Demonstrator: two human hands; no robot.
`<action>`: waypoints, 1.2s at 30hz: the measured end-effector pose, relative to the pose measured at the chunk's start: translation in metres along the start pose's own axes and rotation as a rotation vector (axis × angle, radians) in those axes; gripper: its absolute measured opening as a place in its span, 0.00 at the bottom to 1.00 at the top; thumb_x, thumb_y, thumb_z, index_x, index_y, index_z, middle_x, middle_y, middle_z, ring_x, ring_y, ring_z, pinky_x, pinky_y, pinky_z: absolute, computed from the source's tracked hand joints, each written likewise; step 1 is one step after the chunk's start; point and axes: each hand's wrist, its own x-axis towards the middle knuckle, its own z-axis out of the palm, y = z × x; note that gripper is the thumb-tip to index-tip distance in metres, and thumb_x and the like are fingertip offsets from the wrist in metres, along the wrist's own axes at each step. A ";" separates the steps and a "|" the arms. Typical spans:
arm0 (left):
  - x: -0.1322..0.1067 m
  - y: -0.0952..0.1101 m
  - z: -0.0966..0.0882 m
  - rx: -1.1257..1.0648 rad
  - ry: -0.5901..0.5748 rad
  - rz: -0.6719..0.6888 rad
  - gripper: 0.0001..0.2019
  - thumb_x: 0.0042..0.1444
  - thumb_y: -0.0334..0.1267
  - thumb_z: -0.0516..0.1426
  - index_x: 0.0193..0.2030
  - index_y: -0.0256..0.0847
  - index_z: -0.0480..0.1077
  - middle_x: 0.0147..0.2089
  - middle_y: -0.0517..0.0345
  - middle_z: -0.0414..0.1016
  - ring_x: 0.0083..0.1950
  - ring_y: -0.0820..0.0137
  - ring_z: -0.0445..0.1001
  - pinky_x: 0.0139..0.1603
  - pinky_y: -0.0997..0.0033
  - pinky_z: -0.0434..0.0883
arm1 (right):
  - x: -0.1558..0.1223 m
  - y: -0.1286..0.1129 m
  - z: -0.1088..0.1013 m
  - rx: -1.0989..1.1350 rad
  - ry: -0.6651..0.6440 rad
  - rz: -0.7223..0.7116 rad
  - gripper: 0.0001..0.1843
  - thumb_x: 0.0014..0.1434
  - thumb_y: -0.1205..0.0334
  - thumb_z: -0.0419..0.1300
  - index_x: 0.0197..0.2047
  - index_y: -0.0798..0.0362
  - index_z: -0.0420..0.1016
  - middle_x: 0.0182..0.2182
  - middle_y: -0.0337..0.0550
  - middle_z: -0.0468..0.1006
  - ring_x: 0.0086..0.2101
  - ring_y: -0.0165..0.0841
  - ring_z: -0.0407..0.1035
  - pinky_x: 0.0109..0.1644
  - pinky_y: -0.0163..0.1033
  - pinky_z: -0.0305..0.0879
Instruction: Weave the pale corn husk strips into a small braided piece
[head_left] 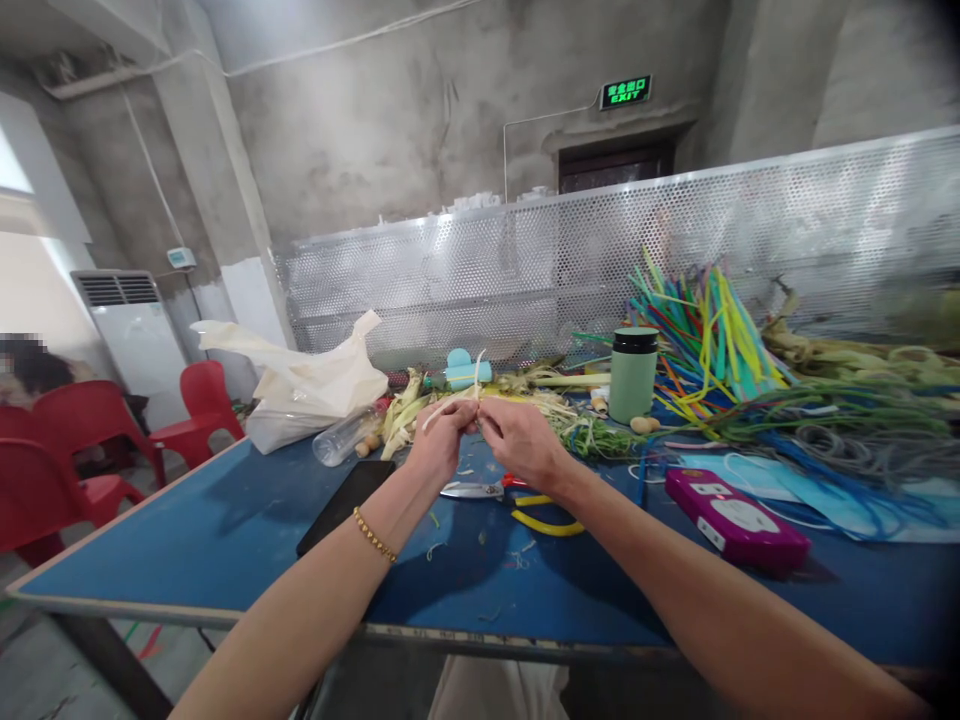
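Note:
My left hand [442, 432] and my right hand [523, 437] meet above the middle of the blue table, fingers closed in a pinch. Between them they hold a thin, pale strip [479, 370], which looks like corn husk. One end sticks up above the fingertips, and another pale length lies across my left hand. The fingertips hide the spot where they grip it. Below my hands lie scissors [471, 490] with a red part showing, and a tool with curved yellow handles [551, 525]. Pale dried husks [405, 415] are piled just behind my left hand.
A black phone [345, 505] and a clear bottle [341, 442] lie left, near a white bag [315, 385]. At right are a green jar [633, 378], a purple box [735, 520], blue masks [862, 500] and colourful strips [720, 340]. Red chairs [90, 420] stand left.

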 end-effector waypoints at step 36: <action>0.003 -0.004 -0.005 0.034 -0.220 -0.113 0.06 0.41 0.32 0.64 0.28 0.33 0.73 0.25 0.58 0.69 0.24 0.76 0.65 0.28 0.72 0.59 | 0.005 0.013 -0.021 0.505 -0.105 0.373 0.06 0.54 0.65 0.54 0.29 0.55 0.70 0.15 0.36 0.71 0.15 0.28 0.67 0.18 0.30 0.61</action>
